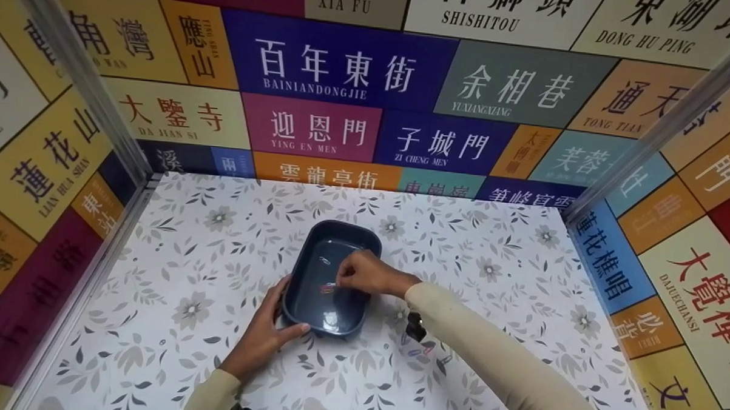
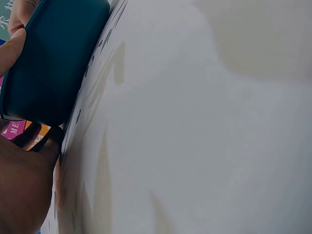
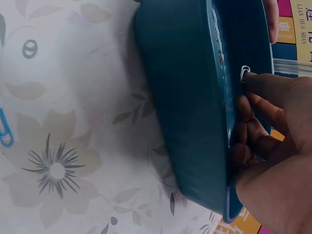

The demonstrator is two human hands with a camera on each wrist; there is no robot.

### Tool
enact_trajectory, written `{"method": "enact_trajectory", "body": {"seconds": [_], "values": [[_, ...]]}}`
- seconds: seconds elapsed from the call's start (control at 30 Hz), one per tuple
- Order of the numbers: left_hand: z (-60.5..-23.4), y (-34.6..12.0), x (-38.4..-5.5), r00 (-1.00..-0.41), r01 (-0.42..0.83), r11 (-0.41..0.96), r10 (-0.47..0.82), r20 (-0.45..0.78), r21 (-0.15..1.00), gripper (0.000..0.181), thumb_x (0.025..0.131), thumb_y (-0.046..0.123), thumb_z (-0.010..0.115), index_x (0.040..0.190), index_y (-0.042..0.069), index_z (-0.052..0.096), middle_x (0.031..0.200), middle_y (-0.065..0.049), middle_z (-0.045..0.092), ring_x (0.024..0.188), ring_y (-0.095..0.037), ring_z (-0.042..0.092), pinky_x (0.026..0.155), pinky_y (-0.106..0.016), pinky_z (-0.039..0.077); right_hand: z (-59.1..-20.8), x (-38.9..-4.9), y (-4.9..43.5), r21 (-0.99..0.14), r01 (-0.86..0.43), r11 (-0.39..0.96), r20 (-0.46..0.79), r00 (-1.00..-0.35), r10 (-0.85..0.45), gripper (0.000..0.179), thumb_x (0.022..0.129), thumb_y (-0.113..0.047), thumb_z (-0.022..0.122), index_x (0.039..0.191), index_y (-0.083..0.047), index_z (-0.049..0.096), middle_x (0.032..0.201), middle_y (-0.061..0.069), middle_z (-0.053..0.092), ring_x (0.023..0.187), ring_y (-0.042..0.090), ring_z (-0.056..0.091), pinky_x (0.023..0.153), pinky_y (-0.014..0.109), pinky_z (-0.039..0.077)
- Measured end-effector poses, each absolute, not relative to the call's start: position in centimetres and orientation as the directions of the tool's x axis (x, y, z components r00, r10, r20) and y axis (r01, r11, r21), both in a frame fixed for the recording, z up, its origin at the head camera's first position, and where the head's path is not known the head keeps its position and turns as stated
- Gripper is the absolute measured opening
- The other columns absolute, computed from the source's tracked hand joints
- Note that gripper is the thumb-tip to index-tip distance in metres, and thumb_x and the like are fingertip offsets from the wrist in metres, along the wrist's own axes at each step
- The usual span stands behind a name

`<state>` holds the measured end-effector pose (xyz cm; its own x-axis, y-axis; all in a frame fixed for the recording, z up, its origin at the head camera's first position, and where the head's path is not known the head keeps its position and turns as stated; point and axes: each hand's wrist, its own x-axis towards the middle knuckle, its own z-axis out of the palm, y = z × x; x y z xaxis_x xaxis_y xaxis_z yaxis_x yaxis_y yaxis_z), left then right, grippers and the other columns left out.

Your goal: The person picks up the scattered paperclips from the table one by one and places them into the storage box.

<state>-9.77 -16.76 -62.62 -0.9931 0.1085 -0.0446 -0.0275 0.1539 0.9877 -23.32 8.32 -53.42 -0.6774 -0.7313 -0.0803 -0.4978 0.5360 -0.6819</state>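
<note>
A dark blue rectangular dish (image 1: 331,313) stands on the patterned tabletop. My left hand (image 1: 263,335) holds its near left corner, thumb on the near rim and fingers along the left side. In the left wrist view the thumb (image 2: 13,48) presses the rim of the dish (image 2: 58,58). My right hand (image 1: 368,273) reaches inside the dish over its right rim, fingers curled. At its fingertips a white paper clip (image 3: 244,73) shows in the right wrist view. Within the dish lie a silver clip (image 1: 325,260) and reddish clips (image 1: 327,289).
Several coloured paper clips (image 1: 420,351) lie on the floral tabletop (image 1: 488,330), partly below my right forearm; a blue clip (image 3: 5,129) shows at the left of the right wrist view. Walls with lettered panels (image 1: 339,64) surround the table on three sides.
</note>
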Motion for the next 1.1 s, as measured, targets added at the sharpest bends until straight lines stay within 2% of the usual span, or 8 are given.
{"method": "enact_trajectory", "body": {"seconds": [0.27, 0.6, 0.87, 1.1], "values": [[-62.6, -16.8, -9.8, -0.994, -0.017, 0.169, 0.101, -0.034, 0.986, 0.111, 0.090, 0.018, 0.094, 0.177, 0.019, 0.025, 0.175, -0.009, 0.035, 0.164, -0.028, 0.031, 0.133, -0.047, 0.023, -53.8, -24.3, 7.9, -0.674, -0.447, 0.588, -0.170, -0.681, -0.713, 0.008, 0.097, -0.004, 0.080, 0.093, 0.000, 0.085, 0.087, 0.006, 0.080, 0.068, 0.002, 0.058, 0.067, 0.019, 0.048], [-62.7, -16.9, -9.7, -0.994, -0.012, 0.176, 0.102, -0.031, 0.984, 0.110, 0.090, 0.019, 0.094, 0.177, 0.020, 0.025, 0.176, -0.009, 0.034, 0.164, -0.028, 0.030, 0.133, -0.047, 0.024, -53.5, -25.0, 6.6, -0.649, -0.473, 0.595, -0.200, -0.649, -0.734, 0.008, 0.095, -0.004, 0.081, 0.091, 0.001, 0.084, 0.081, 0.001, 0.076, 0.066, 0.000, 0.054, 0.064, 0.017, 0.044], [-62.7, -16.9, -9.7, -0.992, -0.019, 0.189, 0.117, -0.041, 0.982, 0.109, 0.093, 0.022, 0.092, 0.177, 0.021, 0.023, 0.177, -0.009, 0.031, 0.165, -0.028, 0.028, 0.133, -0.049, 0.023, -54.4, -24.9, 5.6, -0.711, -0.432, 0.555, -0.220, -0.612, -0.759, 0.008, 0.094, 0.002, 0.078, 0.093, 0.006, 0.084, 0.085, 0.010, 0.081, 0.068, 0.000, 0.053, 0.065, 0.015, 0.042], [-62.7, -16.9, -9.7, -0.993, -0.020, 0.184, 0.112, -0.041, 0.983, 0.112, 0.091, 0.023, 0.093, 0.177, 0.018, 0.023, 0.177, -0.009, 0.032, 0.165, -0.026, 0.029, 0.133, -0.046, 0.023, -55.1, -24.7, 5.3, -0.720, -0.424, 0.550, -0.218, -0.614, -0.758, 0.005, 0.091, 0.004, 0.081, 0.091, 0.008, 0.083, 0.084, 0.013, 0.080, 0.065, -0.002, 0.054, 0.063, 0.014, 0.043]]}}
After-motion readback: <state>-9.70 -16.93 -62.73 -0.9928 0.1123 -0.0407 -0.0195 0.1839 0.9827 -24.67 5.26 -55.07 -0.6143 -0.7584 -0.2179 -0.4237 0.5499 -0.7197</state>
